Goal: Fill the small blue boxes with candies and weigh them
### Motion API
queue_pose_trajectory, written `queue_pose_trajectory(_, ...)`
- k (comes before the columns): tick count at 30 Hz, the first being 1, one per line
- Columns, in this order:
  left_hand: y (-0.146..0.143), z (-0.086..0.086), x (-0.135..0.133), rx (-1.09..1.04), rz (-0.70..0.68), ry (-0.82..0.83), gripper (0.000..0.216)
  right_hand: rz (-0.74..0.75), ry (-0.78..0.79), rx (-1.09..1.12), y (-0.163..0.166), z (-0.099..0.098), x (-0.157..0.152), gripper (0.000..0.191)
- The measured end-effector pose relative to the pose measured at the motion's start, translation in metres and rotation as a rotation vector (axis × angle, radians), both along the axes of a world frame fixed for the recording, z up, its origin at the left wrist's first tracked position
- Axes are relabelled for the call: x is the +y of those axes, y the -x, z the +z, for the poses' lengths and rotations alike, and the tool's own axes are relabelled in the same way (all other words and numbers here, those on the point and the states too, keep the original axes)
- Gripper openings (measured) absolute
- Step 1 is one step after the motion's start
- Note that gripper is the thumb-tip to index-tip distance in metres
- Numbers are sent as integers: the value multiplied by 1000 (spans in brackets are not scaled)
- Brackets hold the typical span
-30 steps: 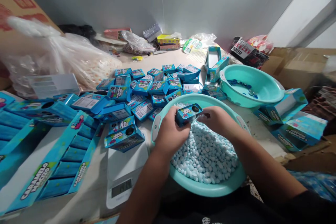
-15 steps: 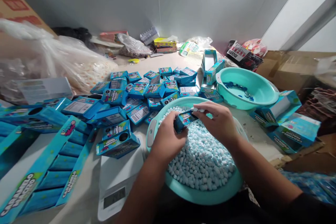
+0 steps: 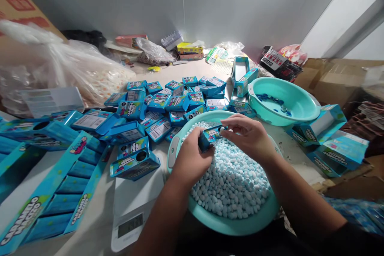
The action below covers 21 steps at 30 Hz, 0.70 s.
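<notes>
Grey panelling [image 3: 126, 4] stands behind a pale desk [image 3: 183, 70]. Along its left edge, toward the near corner, sits a long blue display tray [image 3: 45, 202] with small boxes packed in a row, and a clear bag [image 3: 100, 76] slumps by the far left corner. At the near edge, a turquoise tub [image 3: 234, 228] is heaped with white and pale-blue sweets [image 3: 231, 184]; another tub [image 3: 291, 88], toward the right edge, has dark blue bits [image 3: 271, 100] in its bottom. Just left of the heaped tub is a white scale [image 3: 136, 202], two blue boxes [image 3: 133, 166] resting on or against its far end. Loose boxes [image 3: 177, 102] are strewn across the middle.

Over the heaped tub, the left hand [image 3: 193, 158] is wrapped around a small blue box [image 3: 211, 134], its opening toward the right hand [image 3: 250, 134]. That hand is bunched at the opening, thumb and fingers pinching a white sweet [image 3: 221, 130]. Half a second ago several sweets showed in that pinch; now fewer do — they are, I judge, going into the box from this handful.

"CARAMELO MACIZO" reads clearly on the tray's front and on some loose boxes. Lettering on the held box is small and blurred, the scale's display [image 3: 130, 225] shows digits too faint to trust, and the yellow carton [image 3: 189, 49] at the far edge is illegible.
</notes>
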<state>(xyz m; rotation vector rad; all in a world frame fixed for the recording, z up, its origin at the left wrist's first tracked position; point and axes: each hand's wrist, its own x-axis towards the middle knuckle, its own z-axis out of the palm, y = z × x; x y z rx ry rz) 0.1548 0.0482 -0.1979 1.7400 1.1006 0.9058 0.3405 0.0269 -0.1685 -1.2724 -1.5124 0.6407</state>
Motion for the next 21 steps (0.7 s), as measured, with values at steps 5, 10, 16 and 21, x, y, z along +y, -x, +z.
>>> queue_pose_trajectory(5,0,0,0,14,8,-10,35,-93,29,93,1,0,-1,34)
queue_pose_trajectory(10,0,1,-1,24,15,-17,33,-55,28,181,4,0,-1,35)
queue_pose_trajectory(16,-1,2,0,-42,3,-3,34,-205,12,49,-11,-13,7,16)
queue_pose_trajectory(21,0,5,-3,-183,124,-2,33,29,365,-519,-18,-22,2,28)
